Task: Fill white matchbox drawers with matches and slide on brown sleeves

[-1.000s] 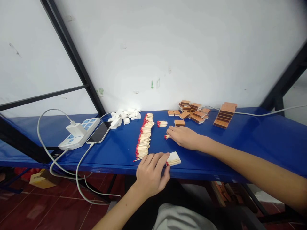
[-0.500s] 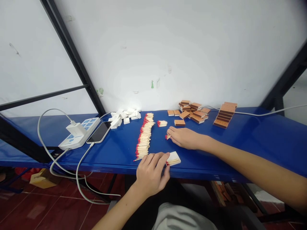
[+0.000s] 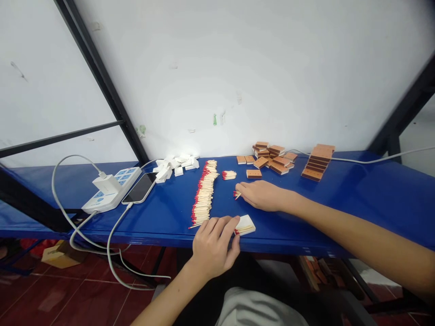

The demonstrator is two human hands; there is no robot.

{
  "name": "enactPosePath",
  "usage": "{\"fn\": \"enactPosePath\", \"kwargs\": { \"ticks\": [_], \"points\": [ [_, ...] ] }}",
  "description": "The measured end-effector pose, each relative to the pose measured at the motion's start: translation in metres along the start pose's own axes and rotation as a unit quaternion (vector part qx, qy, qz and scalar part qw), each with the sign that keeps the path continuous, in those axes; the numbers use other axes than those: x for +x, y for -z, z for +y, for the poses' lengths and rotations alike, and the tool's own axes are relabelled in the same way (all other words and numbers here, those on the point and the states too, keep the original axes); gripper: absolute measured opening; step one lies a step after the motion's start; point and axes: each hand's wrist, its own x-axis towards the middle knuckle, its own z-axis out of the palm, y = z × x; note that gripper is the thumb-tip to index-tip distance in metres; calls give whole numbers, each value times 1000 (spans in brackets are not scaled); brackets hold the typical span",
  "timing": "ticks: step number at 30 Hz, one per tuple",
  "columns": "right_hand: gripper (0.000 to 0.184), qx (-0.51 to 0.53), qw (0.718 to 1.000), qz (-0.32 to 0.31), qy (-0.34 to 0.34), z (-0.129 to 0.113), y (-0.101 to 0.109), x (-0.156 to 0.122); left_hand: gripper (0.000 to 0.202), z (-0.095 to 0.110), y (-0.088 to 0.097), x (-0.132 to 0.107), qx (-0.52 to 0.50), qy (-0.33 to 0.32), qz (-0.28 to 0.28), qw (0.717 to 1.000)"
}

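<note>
Near the front edge of the blue shelf, my left hand (image 3: 216,242) grips the left end of a white matchbox tray (image 3: 247,222) between thumb and fingers. A few matches lie along the tray's near side, red heads to the left. Further back, my right hand (image 3: 260,194) is closed on a small bunch of matches (image 3: 237,194), their red heads poking out at the left; the fingers partly hide them. A long row of matches (image 3: 203,194) runs front to back left of both hands. Behind my right hand lies a small group of matches (image 3: 229,175).
White empty trays (image 3: 176,165) are heaped at the back. Brown matchbox sleeves and boxes (image 3: 272,156) pile up at back right, beside an overlapping row of sleeves (image 3: 318,162). A phone (image 3: 140,188), a power strip (image 3: 112,190) and cables occupy the left.
Both hands stay almost in place. The matches in my right hand look slightly more fanned out. The whole view has shifted a little.
</note>
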Motion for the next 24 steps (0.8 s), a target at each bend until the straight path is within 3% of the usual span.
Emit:
{"fn": "enactPosePath", "kwargs": {
  "ticks": [11, 18, 24],
  "points": [
    [16, -12, 1000, -7, -4, 1, 3, -1, 35, -1, 1, 0, 3, 3, -2, 1000],
    [13, 144, 989, -20, 7, 8, 9, -8, 38, -1, 2, 0, -23, 37, -18, 999],
    [17, 203, 978, -31, 15, 7, 14, -10, 38, 0, 4, 1, -27, 42, -21, 999]
  ]
}}
